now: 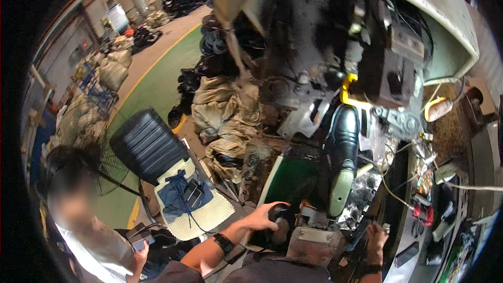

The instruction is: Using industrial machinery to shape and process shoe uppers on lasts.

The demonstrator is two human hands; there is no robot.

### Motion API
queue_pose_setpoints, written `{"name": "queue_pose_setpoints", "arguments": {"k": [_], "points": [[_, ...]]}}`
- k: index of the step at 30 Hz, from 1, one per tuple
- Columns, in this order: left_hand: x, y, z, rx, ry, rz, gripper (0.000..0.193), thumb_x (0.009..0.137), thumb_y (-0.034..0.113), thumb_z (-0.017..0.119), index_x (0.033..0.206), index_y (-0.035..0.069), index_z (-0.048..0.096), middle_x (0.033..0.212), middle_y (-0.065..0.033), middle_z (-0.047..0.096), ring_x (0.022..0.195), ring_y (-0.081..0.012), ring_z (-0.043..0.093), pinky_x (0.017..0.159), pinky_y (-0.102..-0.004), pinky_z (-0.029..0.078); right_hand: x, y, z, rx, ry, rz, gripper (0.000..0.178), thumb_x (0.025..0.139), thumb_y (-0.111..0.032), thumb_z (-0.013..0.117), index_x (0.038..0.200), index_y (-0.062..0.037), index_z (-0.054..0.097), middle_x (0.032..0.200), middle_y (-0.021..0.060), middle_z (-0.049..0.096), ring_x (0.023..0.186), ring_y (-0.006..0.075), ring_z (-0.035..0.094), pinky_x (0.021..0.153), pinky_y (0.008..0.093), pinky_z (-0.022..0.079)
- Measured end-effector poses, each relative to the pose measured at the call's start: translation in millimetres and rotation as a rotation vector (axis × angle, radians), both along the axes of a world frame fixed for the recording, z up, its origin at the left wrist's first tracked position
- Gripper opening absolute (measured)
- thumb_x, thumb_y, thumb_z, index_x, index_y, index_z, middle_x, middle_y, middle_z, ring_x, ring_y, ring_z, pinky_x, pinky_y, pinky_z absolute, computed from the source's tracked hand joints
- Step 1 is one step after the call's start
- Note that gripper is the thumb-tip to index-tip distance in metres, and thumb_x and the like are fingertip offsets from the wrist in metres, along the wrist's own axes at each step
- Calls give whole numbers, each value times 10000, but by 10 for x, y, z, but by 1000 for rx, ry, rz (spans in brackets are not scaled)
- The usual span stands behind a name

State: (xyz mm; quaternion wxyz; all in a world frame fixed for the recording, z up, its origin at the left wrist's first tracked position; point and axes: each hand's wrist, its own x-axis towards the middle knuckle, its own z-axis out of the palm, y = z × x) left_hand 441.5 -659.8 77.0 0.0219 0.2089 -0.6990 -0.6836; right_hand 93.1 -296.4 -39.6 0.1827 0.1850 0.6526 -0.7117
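Note:
My left hand (264,219) is closed round a dark, shiny rounded piece (281,211) that looks like the end of a black shoe. It is low in front of me, beside a metal block (314,241). To the right, my right hand (376,241) is curled closed near the bench edge. A small pale bit shows by its fingertips, too small to name. Ahead, a black shoe (345,123) on a pale green shoe last (341,194) rests in the machine (309,36), toe pointing away. Neither hand touches that shoe.
A yellow bracket (350,91) sits above the shoe's toe. Crumpled foil (361,196) and cables lie to its right, with red-handled scissors (422,212) beyond. At left are a black padded chair (152,144) and a seated person (94,246) holding a phone. Cloth sacks (220,112) lie behind.

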Motion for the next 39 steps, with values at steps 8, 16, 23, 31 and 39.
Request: {"name": "queue_pose_setpoints", "arguments": {"k": [8, 16, 23, 31, 39], "points": [[326, -630, 1564, 501, 943, 400, 782, 805, 358, 733, 1437, 22, 417, 1248, -219, 607, 1115, -411, 614, 1016, -508, 483, 1061, -789, 2613, -182, 467, 487, 256, 958, -159, 662, 1094, 58, 659, 910, 164, 731, 779, 237, 708, 735, 353, 563], [-787, -5, 2056, 706, 1151, 200, 688, 941, 493, 599, 1486, 131, 386, 1379, -180, 538, 1215, -373, 557, 1078, -532, 431, 1904, -930, 2869, -738, -389, 589, 1029, 739, -561, 812, 1511, -68, 346, 1508, 184, 445, 1293, 379, 526, 1089, 562, 414], [-1293, 785, 2186, 390, 623, 73, 702, 825, 112, 789, 1437, 36, 454, 1364, -197, 586, 1240, -314, 591, 1074, -465, 467, 1944, -7, 2785, -182, 996, 636, 1143, 633, -58, 913, 1542, 44, 229, 1578, 230, 326, 1482, 337, 302, 1203, 463, 266], [-1912, 2198, 2138, 777, 467, -185, 587, 738, -70, 766, 1289, -58, 563, 1277, -177, 653, 1204, -301, 620, 1046, -442, 476, 2445, 1245, 2121, -12, 918, 392, 1391, 590, -133, 974, 1601, -48, 23, 1642, 237, 140, 1521, 327, 193, 1224, 470, 203], [-2591, 3926, 546, 669, -167, -630, 375, 939, 301, 719, 1191, 35, 641, 1111, -80, 682, 1034, -197, 661, 906, -335, 543, 2429, 2743, 2074, 0, 596, -759, 915, 741, -167, 874, 1499, 1, 390, 1357, 206, 581, 1209, 295, 597, 1018, 396, 492]]}}
